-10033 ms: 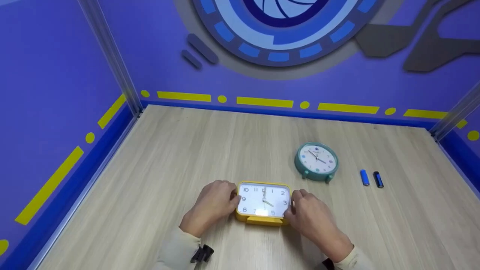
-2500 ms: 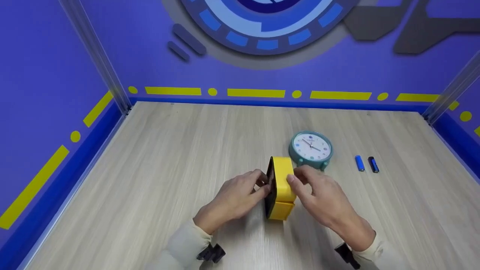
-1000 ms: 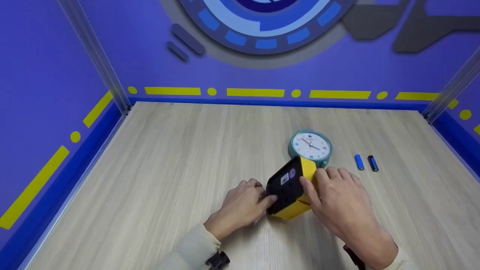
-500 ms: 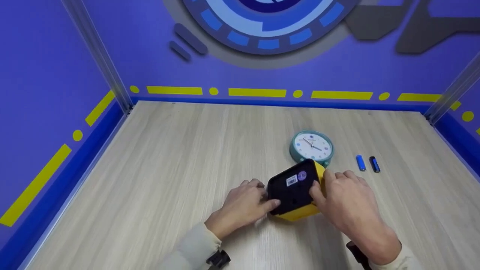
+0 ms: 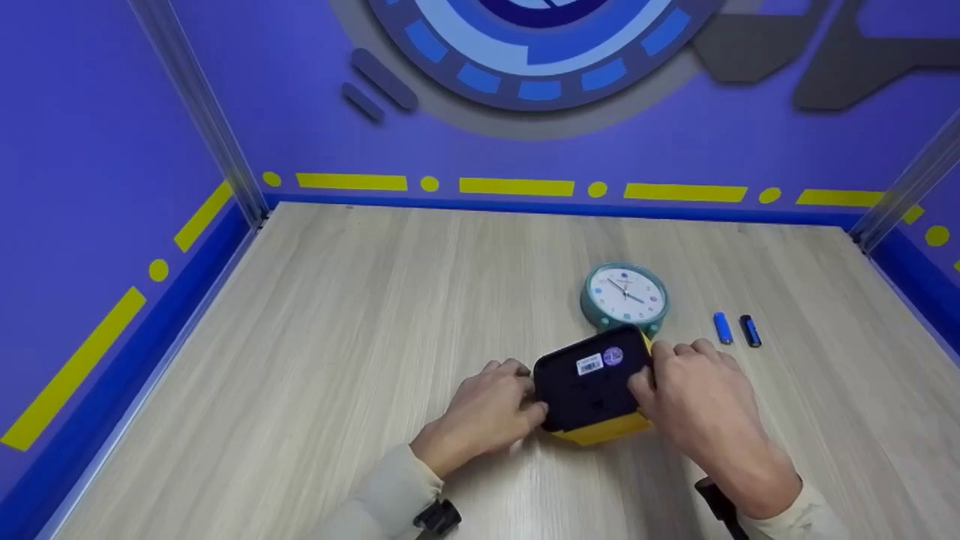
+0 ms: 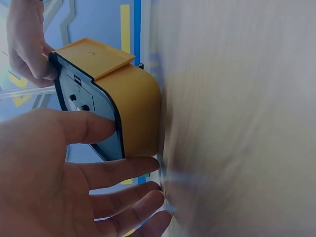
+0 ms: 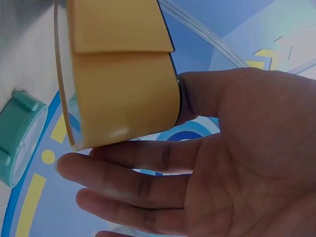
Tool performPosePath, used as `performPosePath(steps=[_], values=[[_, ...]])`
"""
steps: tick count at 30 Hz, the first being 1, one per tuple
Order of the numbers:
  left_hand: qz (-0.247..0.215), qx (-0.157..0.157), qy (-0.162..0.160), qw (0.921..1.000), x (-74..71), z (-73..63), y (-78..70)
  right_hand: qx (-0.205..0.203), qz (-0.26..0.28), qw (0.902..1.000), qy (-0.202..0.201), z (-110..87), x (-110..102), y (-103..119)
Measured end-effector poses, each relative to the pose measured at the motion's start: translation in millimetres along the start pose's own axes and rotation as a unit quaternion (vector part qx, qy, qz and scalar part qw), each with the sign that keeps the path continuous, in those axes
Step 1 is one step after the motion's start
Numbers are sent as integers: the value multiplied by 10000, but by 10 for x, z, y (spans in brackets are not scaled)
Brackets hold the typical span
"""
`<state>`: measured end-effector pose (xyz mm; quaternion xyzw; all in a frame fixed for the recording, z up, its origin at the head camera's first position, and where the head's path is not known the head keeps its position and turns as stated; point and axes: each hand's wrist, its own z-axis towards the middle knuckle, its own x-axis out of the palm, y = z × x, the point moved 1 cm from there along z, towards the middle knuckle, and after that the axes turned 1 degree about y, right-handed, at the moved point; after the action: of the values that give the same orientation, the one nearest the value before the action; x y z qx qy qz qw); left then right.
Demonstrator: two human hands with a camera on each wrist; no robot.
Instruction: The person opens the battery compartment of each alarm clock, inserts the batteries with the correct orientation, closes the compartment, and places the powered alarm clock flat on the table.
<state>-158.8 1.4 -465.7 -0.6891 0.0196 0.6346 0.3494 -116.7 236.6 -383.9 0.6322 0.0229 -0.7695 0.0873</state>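
Observation:
A yellow alarm clock is turned so its black back, with a white barcode label and a round purple sticker, faces me. My left hand holds its left end, thumb on the back edge and index finger along the side. At the other end, my right hand grips it with the thumb on the back and fingers on the yellow side. The left wrist view shows small knobs and a slot on the back of the clock. Its white face is hidden in the head view.
Just behind the yellow clock, a round green alarm clock lies face up. To its right lie a blue battery and a black-and-blue battery. Blue printed walls border the wooden table.
Ten seconds ago the yellow clock's face was toward me. It has been turned round in both hands, and over the last second its black back has swung further to face me.

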Motion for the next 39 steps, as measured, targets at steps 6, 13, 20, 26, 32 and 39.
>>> performPosePath(steps=[6,13,20,26,32,39], values=[[-30,-143,53,9999,-33,5,17,-89,67,9999,-38,9,46,-20],[-9,-226,81,9997,-104,14,53,-135,22,9998,113,38,133,-23],[84,-364,93,9993,-137,22,72,-59,78,9982,590,108,223,-29],[156,-537,-6,9984,-163,14,87,-111,174,9977,642,117,285,-23],[139,-653,-87,9977,-170,20,91,-176,192,9972,704,133,341,-16],[289,-624,-283,9972,-180,21,100,4,307,9921,1213,167,395,-8]])
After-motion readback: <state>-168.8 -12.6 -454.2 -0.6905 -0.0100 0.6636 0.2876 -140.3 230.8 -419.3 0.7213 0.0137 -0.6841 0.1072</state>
